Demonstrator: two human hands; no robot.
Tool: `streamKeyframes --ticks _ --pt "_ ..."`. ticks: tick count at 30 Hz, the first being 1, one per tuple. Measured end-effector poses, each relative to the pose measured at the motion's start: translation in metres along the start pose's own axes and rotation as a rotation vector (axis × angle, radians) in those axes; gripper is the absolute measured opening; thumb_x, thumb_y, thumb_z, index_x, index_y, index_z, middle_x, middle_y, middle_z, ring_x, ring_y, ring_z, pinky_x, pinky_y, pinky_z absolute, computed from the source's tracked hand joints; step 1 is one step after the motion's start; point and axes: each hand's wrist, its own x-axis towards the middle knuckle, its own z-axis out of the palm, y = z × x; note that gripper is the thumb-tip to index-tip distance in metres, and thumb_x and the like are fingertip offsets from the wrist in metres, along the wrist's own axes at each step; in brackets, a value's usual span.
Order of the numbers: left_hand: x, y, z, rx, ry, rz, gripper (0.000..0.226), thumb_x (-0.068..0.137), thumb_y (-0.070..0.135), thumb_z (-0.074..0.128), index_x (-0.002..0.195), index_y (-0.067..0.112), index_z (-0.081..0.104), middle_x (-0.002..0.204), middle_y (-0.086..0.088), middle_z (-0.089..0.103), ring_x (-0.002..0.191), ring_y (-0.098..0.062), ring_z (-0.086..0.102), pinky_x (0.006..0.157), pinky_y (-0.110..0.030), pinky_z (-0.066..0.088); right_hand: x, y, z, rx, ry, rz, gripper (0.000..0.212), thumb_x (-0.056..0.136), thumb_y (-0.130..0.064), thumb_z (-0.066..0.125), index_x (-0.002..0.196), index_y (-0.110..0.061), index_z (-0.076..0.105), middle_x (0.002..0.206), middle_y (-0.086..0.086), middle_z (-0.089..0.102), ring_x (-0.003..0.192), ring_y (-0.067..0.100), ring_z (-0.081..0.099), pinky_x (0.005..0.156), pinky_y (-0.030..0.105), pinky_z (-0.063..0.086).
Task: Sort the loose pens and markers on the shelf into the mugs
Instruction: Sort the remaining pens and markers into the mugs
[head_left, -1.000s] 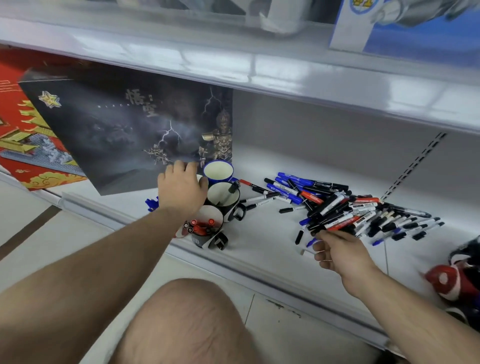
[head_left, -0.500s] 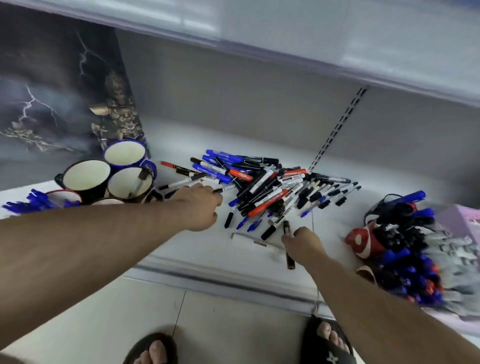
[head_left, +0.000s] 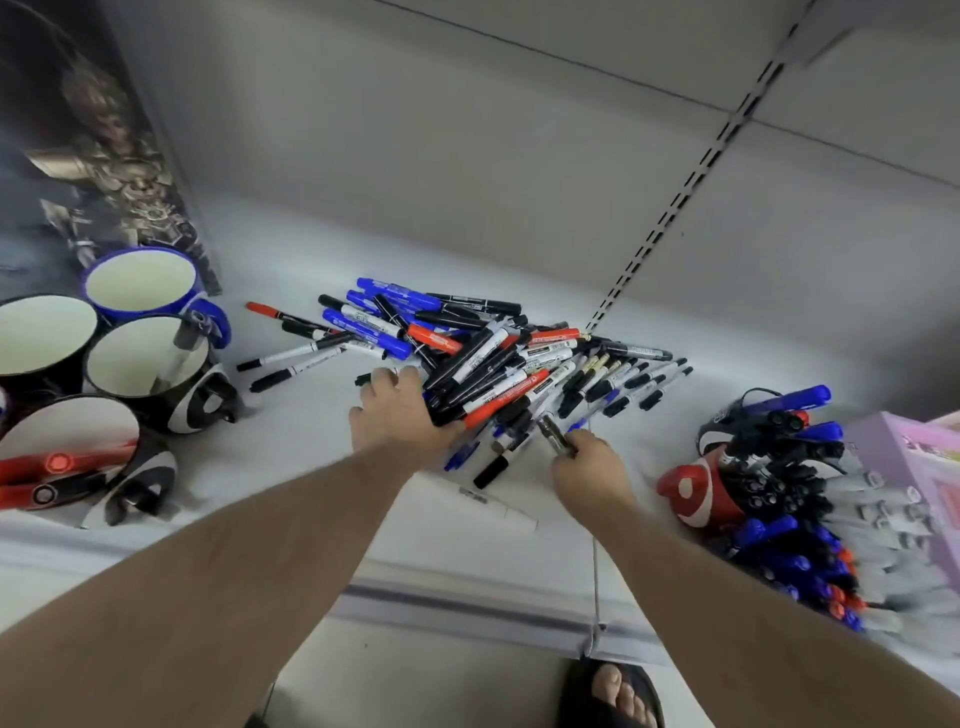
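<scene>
A: Head camera view. Is the job nearly done?

B: No. A big pile of pens (head_left: 498, 364) lies on the shelf (head_left: 291, 431). One mug (head_left: 67, 457) has red markers, another mug (head_left: 150, 358) has one pen. Two look empty.

A: And the hands?

B: The left hand (head_left: 400, 410) lies on the pile's edge; I cannot tell its grip. The right hand (head_left: 587, 462) pinches a dark pen (head_left: 551, 432).

Lighting: we note soft, even, dim-cool light; faint shadows. Quality: wide-angle bending at edges; motion blur throughout, worst right.
</scene>
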Motion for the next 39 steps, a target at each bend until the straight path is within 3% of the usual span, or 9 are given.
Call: streamKeyframes --ticks 3,6,9,12,18,21,28,32,39 --pt "0.010 0.010 -0.004 0.020 0.110 0.188 0.097 0.069 0.068 0.063 0.144 0.022 0.023 0.143 -0.011 0.031 0.132 -0.030 0.033 0.108 -0.048 0.032 0.021 -0.017 -0.006 0.236 0.006 0.160 0.017 0.087 -0.028 0.055 0.098 -0.014 0.055 0.075 0.003 0.057 0.061 0.021 0.053 0.053 0.027 0.040" --pt "0.026 0.028 -0.003 0.099 -0.006 0.316 0.126 0.061 0.078 0.064 0.153 0.023 -0.001 0.158 -0.008 0.013 0.146 -0.030 0.015 0.117 -0.053 0.016 0.041 -0.037 -0.001 0.497 -0.083 0.433 0.052 0.076 -0.060 0.068 0.093 -0.012 0.055 0.068 0.001 0.052 0.050 0.017 0.047 0.047 0.026 0.040" --pt "0.037 0.042 0.005 0.198 -0.144 0.301 0.138 0.060 0.085 0.063 0.154 0.017 -0.012 0.163 -0.005 0.002 0.150 -0.030 0.000 0.120 -0.054 0.005 0.063 -0.048 0.018 0.454 -0.057 0.481 0.078 0.062 -0.082 0.063 0.096 -0.013 0.057 0.088 0.006 0.066 0.067 0.022 0.061 0.059 0.030 0.053" --pt "0.039 0.041 0.013 0.319 -0.098 0.312 0.120 0.074 0.080 0.056 0.155 0.013 -0.001 0.157 -0.009 0.020 0.145 -0.031 0.018 0.120 -0.053 0.010 0.081 -0.047 0.031 0.321 0.041 0.466 0.104 0.048 -0.091 0.058 0.116 -0.012 0.057 0.110 0.011 0.065 0.092 0.029 0.065 0.080 0.040 0.057" --pt "0.038 0.027 0.008 0.491 -0.030 0.455 0.067 0.091 0.057 0.049 0.139 0.012 0.035 0.140 -0.009 0.044 0.128 -0.027 0.041 0.108 -0.043 0.031 0.081 -0.025 0.021 0.030 -0.083 0.243 0.097 0.056 -0.073 0.074 0.126 -0.015 0.040 0.117 0.012 0.054 0.096 0.029 0.063 0.081 0.039 0.057" --pt "0.030 0.024 0.005 0.544 -0.063 0.449 0.063 0.092 0.054 0.050 0.136 0.011 0.037 0.137 -0.010 0.047 0.125 -0.027 0.045 0.105 -0.040 0.033 0.069 -0.016 0.011 -0.101 -0.153 0.125 0.076 0.064 -0.052 0.079 0.122 -0.022 0.041 0.103 0.005 0.048 0.082 0.021 0.062 0.065 0.031 0.055" --pt "0.012 0.020 0.009 0.553 -0.145 0.401 0.077 0.079 0.064 0.060 0.134 0.015 0.039 0.131 -0.008 0.052 0.121 -0.027 0.050 0.105 -0.041 0.034 0.043 -0.002 0.012 -0.407 -0.177 0.016 0.076 0.065 -0.039 0.075 0.128 -0.024 0.037 0.117 0.011 0.042 0.109 0.032 0.048 0.095 0.044 0.048" --pt "-0.001 0.035 0.015 0.411 -0.246 0.424 0.075 0.075 0.042 0.075 0.134 0.019 0.035 0.126 -0.005 0.049 0.115 -0.025 0.050 0.094 -0.042 0.044 0.032 -0.001 0.019 -0.457 -0.169 -0.011 0.067 0.067 -0.031 0.070 0.124 -0.024 0.035 0.116 0.014 0.045 0.106 0.033 0.049 0.091 0.040 0.048" --pt "-0.009 0.033 0.006 0.440 -0.236 0.431 0.049 0.086 0.019 0.064 0.129 0.012 0.042 0.114 -0.008 0.058 0.103 -0.026 0.057 0.074 -0.035 0.044 0.022 0.012 0.016 -0.410 -0.165 0.016 0.050 0.062 -0.025 0.065 0.102 -0.020 0.037 0.086 0.001 0.063 0.079 0.023 0.064 0.071 0.036 0.058"
